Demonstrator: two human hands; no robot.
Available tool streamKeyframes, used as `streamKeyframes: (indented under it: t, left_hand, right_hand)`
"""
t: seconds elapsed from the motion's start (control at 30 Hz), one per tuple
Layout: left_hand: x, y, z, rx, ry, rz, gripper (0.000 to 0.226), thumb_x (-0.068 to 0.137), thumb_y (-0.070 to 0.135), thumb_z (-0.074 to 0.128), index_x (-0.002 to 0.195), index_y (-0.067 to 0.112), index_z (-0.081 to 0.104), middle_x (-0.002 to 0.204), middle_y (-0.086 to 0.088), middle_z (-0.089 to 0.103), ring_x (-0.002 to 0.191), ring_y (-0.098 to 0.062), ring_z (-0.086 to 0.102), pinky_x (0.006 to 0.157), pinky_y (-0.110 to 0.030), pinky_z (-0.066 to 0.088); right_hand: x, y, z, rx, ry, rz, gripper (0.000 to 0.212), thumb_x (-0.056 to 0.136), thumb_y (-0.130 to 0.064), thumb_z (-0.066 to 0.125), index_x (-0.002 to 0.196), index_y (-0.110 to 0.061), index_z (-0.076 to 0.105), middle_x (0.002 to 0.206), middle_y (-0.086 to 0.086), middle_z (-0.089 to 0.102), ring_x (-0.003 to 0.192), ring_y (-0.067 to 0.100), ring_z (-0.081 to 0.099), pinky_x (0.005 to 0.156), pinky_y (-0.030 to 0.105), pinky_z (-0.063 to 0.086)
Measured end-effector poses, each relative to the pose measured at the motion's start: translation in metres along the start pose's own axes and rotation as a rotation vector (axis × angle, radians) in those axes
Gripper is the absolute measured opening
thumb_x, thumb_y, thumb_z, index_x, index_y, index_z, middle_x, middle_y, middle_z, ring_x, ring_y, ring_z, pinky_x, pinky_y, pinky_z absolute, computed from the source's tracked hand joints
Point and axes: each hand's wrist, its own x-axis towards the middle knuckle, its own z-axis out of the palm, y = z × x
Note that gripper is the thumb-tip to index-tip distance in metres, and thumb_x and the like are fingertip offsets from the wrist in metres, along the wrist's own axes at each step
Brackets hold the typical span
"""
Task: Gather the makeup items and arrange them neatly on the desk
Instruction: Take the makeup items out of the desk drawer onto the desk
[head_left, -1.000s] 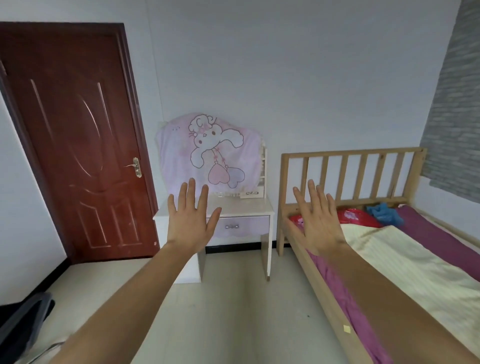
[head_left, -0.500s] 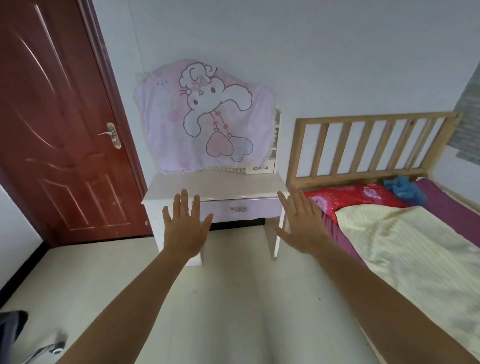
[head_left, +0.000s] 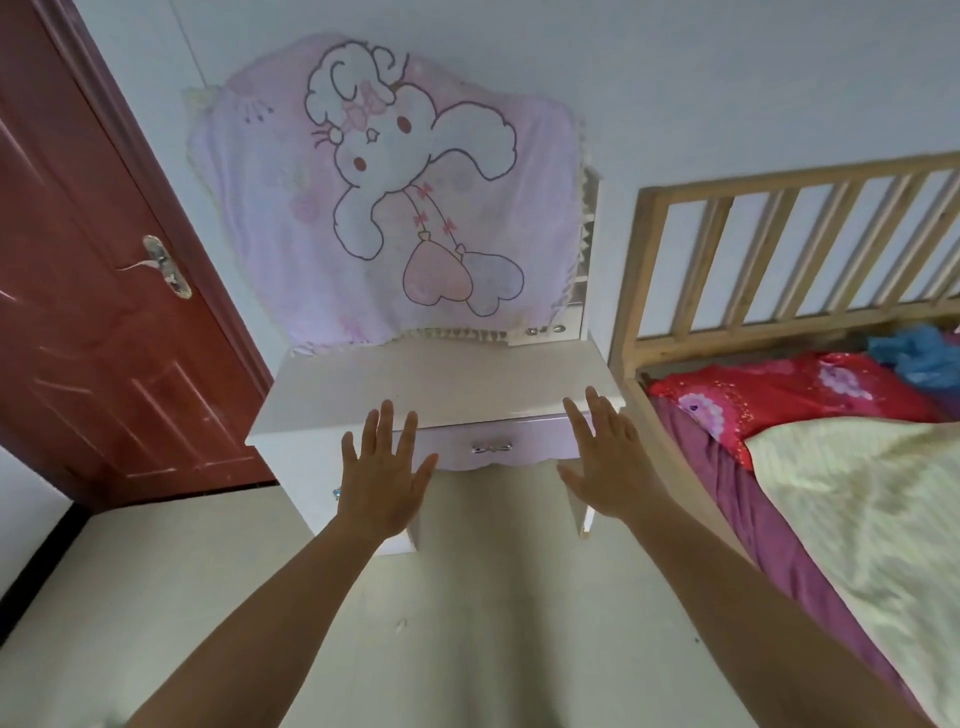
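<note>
Left hand (head_left: 382, 478) and right hand (head_left: 608, 462) hovering spread before a pale worktop (head_left: 441, 379) in a bedroom.
Both hands are hanging flat in the air, fingers straight and apart, gripping nothing, just in front of the lilac drawer (head_left: 493, 447); the worktop is standing against the white wall between a red-brown door (head_left: 78, 312) and a wooden bed (head_left: 779, 249), with a pink rabbit cloth (head_left: 389, 197) hanging over its back (two small round things at the back right are too small to tell).
</note>
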Motion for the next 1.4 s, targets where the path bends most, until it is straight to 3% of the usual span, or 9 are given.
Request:
streamKeyframes:
  t: [0.27, 0.5, 0.63, 0.8, 1.03, 1.23, 1.4]
  left_hand:
    - [0.114, -0.014, 0.059, -0.017, -0.082, -0.033, 0.07, 0.097, 0.057, 0.022, 0.151, 0.015, 0.036, 0.159, -0.019, 0.025, 0.144, -0.037, 0.03, 0.108, -0.06, 0.033]
    - [0.189, -0.05, 0.155, -0.03, -0.254, 0.004, 0.069, 0.096, 0.054, 0.024, 0.149, 0.012, 0.038, 0.157, -0.021, 0.027, 0.142, -0.04, 0.032, 0.106, -0.061, 0.034]
    - [0.235, -0.064, 0.211, -0.072, -0.341, 0.087, 0.071, 0.094, 0.053, 0.023, 0.148, 0.01, 0.039, 0.156, -0.022, 0.028, 0.141, -0.04, 0.033, 0.106, -0.061, 0.036]
    - [0.279, -0.073, 0.283, -0.111, -0.306, 0.204, 0.069, 0.096, 0.052, 0.029, 0.153, 0.013, 0.028, 0.161, -0.021, 0.017, 0.148, -0.039, 0.018, 0.114, -0.062, 0.021]
    - [0.271, -0.09, 0.36, -0.124, -0.252, 0.185, 0.077, 0.098, 0.057, 0.036, 0.157, 0.015, 0.011, 0.164, -0.014, 0.004, 0.151, -0.031, 0.003, 0.118, -0.06, 0.004]
    - [0.276, -0.085, 0.392, -0.046, -0.212, 0.2, 0.11, 0.086, 0.068, 0.05, 0.152, 0.015, -0.021, 0.159, -0.019, -0.01, 0.147, -0.038, -0.011, 0.11, -0.062, -0.02]
    - [0.274, -0.086, 0.415, 0.04, -0.099, 0.205, 0.114, 0.08, 0.062, 0.064, 0.153, 0.01, -0.007, 0.155, -0.027, 0.001, 0.143, -0.047, 0.003, 0.106, -0.065, -0.021]
  right_hand:
    - [0.146, 0.012, 0.051, 0.081, -0.147, -0.034, 0.079, 0.095, -0.047, 0.051, 0.157, -0.014, 0.015, 0.162, 0.015, 0.019, 0.15, 0.032, 0.016, 0.118, 0.043, 0.022]
    - [0.204, -0.007, 0.139, 0.164, -0.368, -0.005, 0.066, 0.094, -0.038, 0.054, 0.151, -0.013, 0.03, 0.149, 0.01, 0.037, 0.141, 0.028, 0.031, 0.106, 0.039, 0.036]
    - [0.226, -0.022, 0.18, 0.166, -0.554, 0.083, 0.069, 0.096, -0.04, 0.051, 0.154, -0.015, 0.023, 0.153, 0.01, 0.034, 0.142, 0.028, 0.03, 0.11, 0.041, 0.037]
    - [0.262, -0.049, 0.242, 0.235, -0.665, 0.242, 0.065, 0.097, -0.036, 0.051, 0.153, -0.017, 0.024, 0.153, 0.005, 0.033, 0.141, 0.025, 0.03, 0.106, 0.039, 0.039]
    - [0.289, -0.079, 0.332, 0.454, -0.675, 0.504, 0.076, 0.096, -0.035, 0.055, 0.156, -0.013, 0.015, 0.162, 0.007, 0.016, 0.14, 0.033, 0.033, 0.107, 0.044, 0.037]
    - [0.296, -0.07, 0.377, 0.34, -0.627, 0.398, 0.065, 0.091, -0.031, 0.059, 0.148, -0.012, 0.033, 0.143, 0.009, 0.039, 0.125, 0.032, 0.043, 0.094, 0.042, 0.045]
    - [0.292, -0.071, 0.402, 0.342, -0.546, 0.351, 0.051, 0.086, -0.028, 0.062, 0.134, -0.013, 0.048, 0.132, 0.012, 0.045, 0.114, 0.034, 0.049, 0.086, 0.041, 0.047]
